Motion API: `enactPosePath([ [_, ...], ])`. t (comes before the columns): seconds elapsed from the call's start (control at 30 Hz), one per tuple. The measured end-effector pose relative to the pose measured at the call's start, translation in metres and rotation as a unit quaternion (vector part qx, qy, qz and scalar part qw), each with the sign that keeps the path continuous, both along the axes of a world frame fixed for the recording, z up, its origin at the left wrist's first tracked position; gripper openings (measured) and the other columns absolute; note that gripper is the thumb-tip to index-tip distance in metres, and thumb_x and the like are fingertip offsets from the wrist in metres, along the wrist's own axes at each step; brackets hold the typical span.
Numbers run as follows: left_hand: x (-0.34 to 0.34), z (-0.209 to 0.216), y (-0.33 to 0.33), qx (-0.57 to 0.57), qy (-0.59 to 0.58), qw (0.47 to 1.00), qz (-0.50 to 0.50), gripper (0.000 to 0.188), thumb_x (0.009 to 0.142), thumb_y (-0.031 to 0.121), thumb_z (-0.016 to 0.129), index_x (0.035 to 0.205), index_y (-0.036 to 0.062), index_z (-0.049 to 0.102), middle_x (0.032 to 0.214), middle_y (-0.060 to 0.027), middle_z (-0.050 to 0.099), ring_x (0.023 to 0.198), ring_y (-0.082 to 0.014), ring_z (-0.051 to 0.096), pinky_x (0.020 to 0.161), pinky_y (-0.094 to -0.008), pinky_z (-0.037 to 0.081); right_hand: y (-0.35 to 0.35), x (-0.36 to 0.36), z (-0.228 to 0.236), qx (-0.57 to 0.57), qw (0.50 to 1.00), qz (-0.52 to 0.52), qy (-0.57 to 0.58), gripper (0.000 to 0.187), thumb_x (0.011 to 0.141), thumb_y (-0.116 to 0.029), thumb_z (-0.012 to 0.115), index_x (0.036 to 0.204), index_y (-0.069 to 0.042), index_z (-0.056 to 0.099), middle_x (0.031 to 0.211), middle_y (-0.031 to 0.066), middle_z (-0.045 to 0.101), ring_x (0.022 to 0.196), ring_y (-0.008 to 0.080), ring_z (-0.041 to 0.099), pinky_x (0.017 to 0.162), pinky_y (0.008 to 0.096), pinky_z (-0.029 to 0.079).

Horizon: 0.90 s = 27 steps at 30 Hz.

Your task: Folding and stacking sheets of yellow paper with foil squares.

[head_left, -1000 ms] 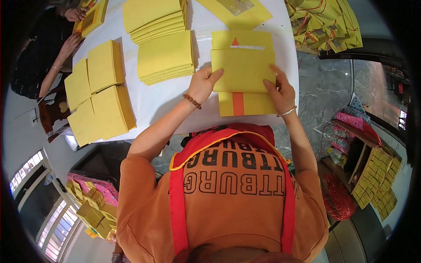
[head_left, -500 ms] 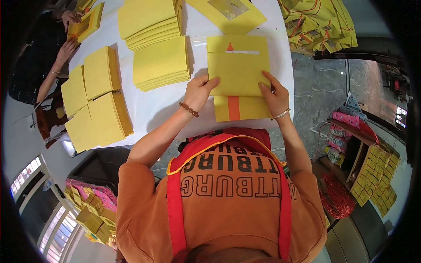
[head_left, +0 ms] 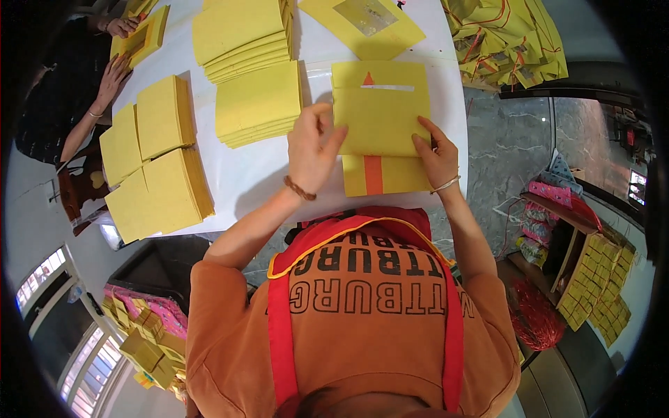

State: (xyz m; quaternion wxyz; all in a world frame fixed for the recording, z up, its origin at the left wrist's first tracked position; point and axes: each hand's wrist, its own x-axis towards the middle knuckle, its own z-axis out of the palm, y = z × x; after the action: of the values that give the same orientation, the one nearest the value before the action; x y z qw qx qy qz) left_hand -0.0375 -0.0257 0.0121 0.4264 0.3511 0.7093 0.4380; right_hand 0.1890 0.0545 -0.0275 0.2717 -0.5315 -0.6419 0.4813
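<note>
A folded yellow paper piece (head_left: 382, 122) lies on the white-covered table in front of me, with a white strip and a small orange mark near its top. Below it sticks out a yellow sheet (head_left: 354, 175) with an orange band. My right hand (head_left: 439, 159) pinches the folded paper's right edge, thumb on top. At the left edge my left hand (head_left: 312, 145) is raised, fingers curled loosely and apart from the thumb, with nothing in it. Just left of that hand is a stack of yellow paper (head_left: 256, 104).
More yellow stacks stand at the far left (head_left: 157, 188) and back (head_left: 240, 31). A yellow sheet with a silvery patch (head_left: 366, 17) lies beyond the folded paper. Across the left corner, another person's hands (head_left: 111, 80) hold a yellow frame-like piece (head_left: 143, 38). Yellow pieces with red cords (head_left: 509, 42) are heaped at right.
My left hand has let go of the paper's left edge and lifted slightly. My right hand keeps its hold. The other person's hands have shifted a little on their yellow piece.
</note>
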Motion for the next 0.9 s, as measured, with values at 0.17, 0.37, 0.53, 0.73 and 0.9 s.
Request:
enactPosePath([
  [0.17, 0.039, 0.021, 0.017, 0.231, 0.419, 0.835, -0.272, 0.047, 0.078, 0.023, 0.063, 0.121, 0.0124, 0.048, 0.127, -0.0119, 0.043, 0.119, -0.0323, 0.036, 0.097, -0.0456, 0.028, -0.002, -0.001, 0.008, -0.003, 1.000, -0.008, 0.007, 0.038, 0.081, -0.013, 0.061, 0.117, -0.003, 0.056, 0.091, 0.0078, 0.064, 0.070, 0.0091, 0.054, 0.064, 0.0217, 0.044],
  [0.37, 0.042, -0.024, 0.026, 0.176, 0.473, 0.802, -0.319, 0.051, 0.082, 0.038, 0.054, 0.130, 0.0212, 0.043, 0.138, -0.0120, 0.034, 0.126, -0.0317, 0.030, 0.103, -0.0490, 0.022, -0.003, 0.001, 0.004, -0.007, 0.999, 0.008, -0.031, 0.039, 0.080, -0.013, 0.063, 0.118, -0.004, 0.056, 0.081, 0.0070, 0.061, 0.065, 0.0088, 0.050, 0.064, 0.0217, 0.043],
  [0.53, 0.044, -0.034, 0.026, 0.165, 0.477, 0.800, -0.325, 0.051, 0.084, 0.042, 0.049, 0.130, 0.0217, 0.043, 0.140, -0.0122, 0.032, 0.127, -0.0318, 0.029, 0.104, -0.0500, 0.018, 0.010, 0.004, 0.025, 0.042, 0.998, 0.003, -0.049, 0.037, 0.079, -0.011, 0.062, 0.115, -0.005, 0.057, 0.097, 0.0126, 0.059, 0.076, 0.0192, 0.055, 0.069, 0.0282, 0.046],
  [0.73, 0.043, -0.037, 0.030, 0.154, 0.481, 0.793, -0.340, 0.049, 0.083, 0.042, 0.047, 0.126, 0.0176, 0.048, 0.138, -0.0127, 0.034, 0.130, -0.0316, 0.025, 0.105, -0.0507, 0.014, 0.015, -0.029, 0.037, 0.298, 0.916, 0.218, -0.158, 0.049, 0.079, -0.022, 0.062, 0.124, -0.009, 0.048, 0.129, 0.0192, 0.040, 0.113, 0.0342, 0.046, 0.094, 0.0469, 0.035],
  [0.9, 0.042, -0.031, 0.031, 0.134, 0.490, 0.778, -0.369, 0.056, 0.082, 0.040, 0.046, 0.131, 0.0144, 0.041, 0.136, -0.0122, 0.036, 0.129, -0.0328, 0.026, 0.106, -0.0510, 0.014, 0.006, -0.034, 0.003, 0.272, 0.892, 0.252, -0.258, 0.067, 0.086, -0.048, 0.043, 0.137, -0.006, 0.028, 0.145, 0.0154, 0.020, 0.134, 0.0304, 0.018, 0.106, 0.0529, 0.009],
])
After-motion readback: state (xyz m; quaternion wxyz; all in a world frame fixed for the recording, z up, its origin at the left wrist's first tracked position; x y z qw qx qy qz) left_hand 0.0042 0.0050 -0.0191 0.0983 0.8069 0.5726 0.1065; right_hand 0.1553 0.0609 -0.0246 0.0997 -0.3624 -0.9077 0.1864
